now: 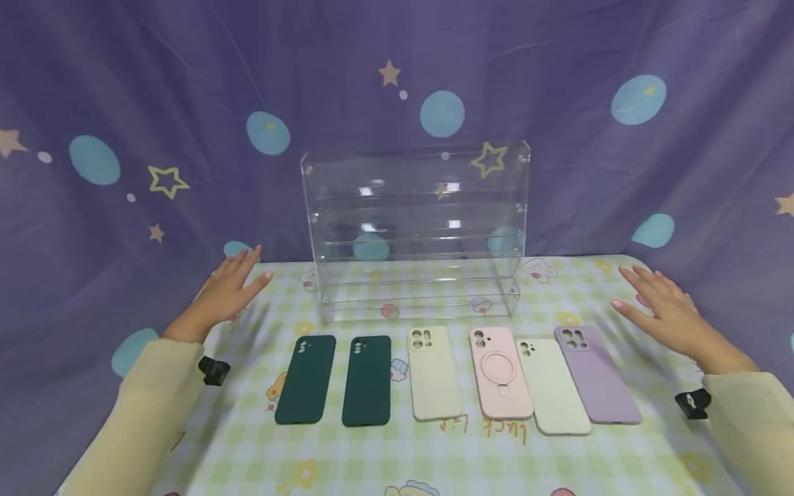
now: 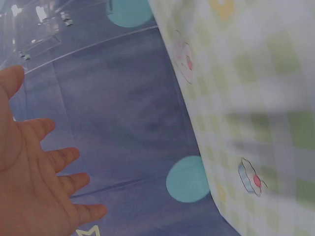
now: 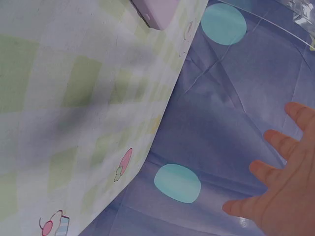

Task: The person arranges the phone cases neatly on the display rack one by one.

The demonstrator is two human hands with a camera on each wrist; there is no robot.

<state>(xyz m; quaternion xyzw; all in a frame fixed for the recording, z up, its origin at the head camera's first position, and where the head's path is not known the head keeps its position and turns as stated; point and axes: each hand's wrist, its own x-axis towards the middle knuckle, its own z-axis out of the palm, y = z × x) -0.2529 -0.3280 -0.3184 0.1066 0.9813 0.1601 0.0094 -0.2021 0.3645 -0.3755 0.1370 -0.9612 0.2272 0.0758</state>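
Observation:
My left hand hovers over the left side of the table, fingers spread and holding nothing. On the opposite side my right hand is held out the same way, also bare. Between them lies a row of phone cases: a dark green case, a second dark green case, a cream case, a pink case with a ring on its back, a pale green-white case and a lilac case. The lilac case, nearest my right hand, shows in part in the right wrist view.
A clear acrylic tiered rack stands behind the cases at the table's back. The table wears a green-and-white checked cloth with cartoon prints. A purple curtain with stars and blue spots hangs behind and at both sides.

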